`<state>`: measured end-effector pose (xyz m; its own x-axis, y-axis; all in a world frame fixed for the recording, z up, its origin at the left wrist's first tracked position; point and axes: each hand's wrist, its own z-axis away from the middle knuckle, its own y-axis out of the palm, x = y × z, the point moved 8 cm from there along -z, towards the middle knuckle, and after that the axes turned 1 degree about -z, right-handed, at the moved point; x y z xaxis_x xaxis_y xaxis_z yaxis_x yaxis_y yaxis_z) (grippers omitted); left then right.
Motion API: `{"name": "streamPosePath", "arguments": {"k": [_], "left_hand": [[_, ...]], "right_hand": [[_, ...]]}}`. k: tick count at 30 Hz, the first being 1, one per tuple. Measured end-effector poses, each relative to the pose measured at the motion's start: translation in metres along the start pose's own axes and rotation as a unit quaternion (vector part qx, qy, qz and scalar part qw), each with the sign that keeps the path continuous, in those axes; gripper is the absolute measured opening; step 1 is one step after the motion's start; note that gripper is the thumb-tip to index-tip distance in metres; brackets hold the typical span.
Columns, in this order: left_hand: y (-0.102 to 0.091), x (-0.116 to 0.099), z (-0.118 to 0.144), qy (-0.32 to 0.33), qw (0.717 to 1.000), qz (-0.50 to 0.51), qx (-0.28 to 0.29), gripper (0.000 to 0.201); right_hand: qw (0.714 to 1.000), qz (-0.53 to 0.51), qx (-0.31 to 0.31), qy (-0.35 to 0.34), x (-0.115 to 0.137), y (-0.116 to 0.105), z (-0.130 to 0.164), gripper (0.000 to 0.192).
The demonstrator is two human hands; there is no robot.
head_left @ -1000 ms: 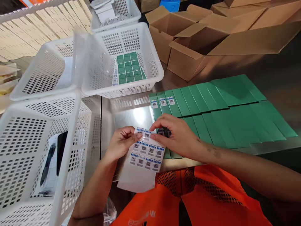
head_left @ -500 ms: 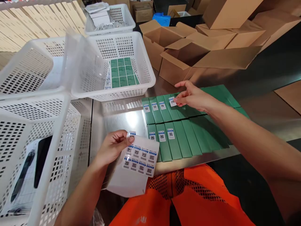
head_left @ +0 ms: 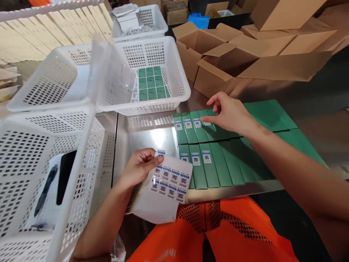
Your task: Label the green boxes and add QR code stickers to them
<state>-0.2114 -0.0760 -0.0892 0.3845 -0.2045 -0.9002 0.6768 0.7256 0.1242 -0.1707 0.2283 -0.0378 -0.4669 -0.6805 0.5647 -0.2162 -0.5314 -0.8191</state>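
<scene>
My left hand (head_left: 140, 165) pinches the top edge of a sheet of QR-code stickers (head_left: 168, 183), with several stickers on its white backing. Two rows of narrow green boxes (head_left: 223, 167) stand close together on the metal table. My right hand (head_left: 231, 114) is over the back row, thumb and forefinger apart with nothing between them. Beside its fingertips, a sticker (head_left: 207, 123) lies on the fourth box, partly covered by the hand. Three boxes to the left of it carry stickers, as do three at the left of the front row.
A white basket (head_left: 156, 106) behind the boxes holds more green boxes and sticker sheets. Another basket (head_left: 68, 203) at left contains a pen (head_left: 45, 191) and a dark flat object (head_left: 65, 178). Open cardboard cartons (head_left: 214, 74) stand at the back right.
My right hand has let go of the sticker on the fourth back-row box, and its fingers have spread. The left hand still holds the sheet. The view has shifted slightly left.
</scene>
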Motion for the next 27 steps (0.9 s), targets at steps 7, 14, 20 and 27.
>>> {"name": "streamPosePath", "arguments": {"k": [7, 14, 20, 27], "left_hand": [[0.003, -0.005, -0.002, 0.024, 1.000, 0.000, 0.017, 0.037], [0.005, -0.006, -0.003, 0.025, 0.996, 0.037, 0.075, 0.032], [0.001, -0.002, -0.001, 0.009, 0.999, 0.004, 0.050, 0.036], [-0.002, 0.001, -0.001, -0.011, 0.999, -0.020, 0.045, 0.035]], "right_hand": [[0.937, -0.190, 0.149, -0.252, 0.115, 0.068, 0.082, 0.027], [0.855, -0.110, -0.034, -0.505, 0.139, 0.064, 0.112, 0.020], [0.781, -0.014, -0.110, -0.614, 0.141, 0.054, 0.155, 0.016], [0.933, -0.287, 0.039, -0.214, 0.052, 0.006, 0.110, 0.005]]}}
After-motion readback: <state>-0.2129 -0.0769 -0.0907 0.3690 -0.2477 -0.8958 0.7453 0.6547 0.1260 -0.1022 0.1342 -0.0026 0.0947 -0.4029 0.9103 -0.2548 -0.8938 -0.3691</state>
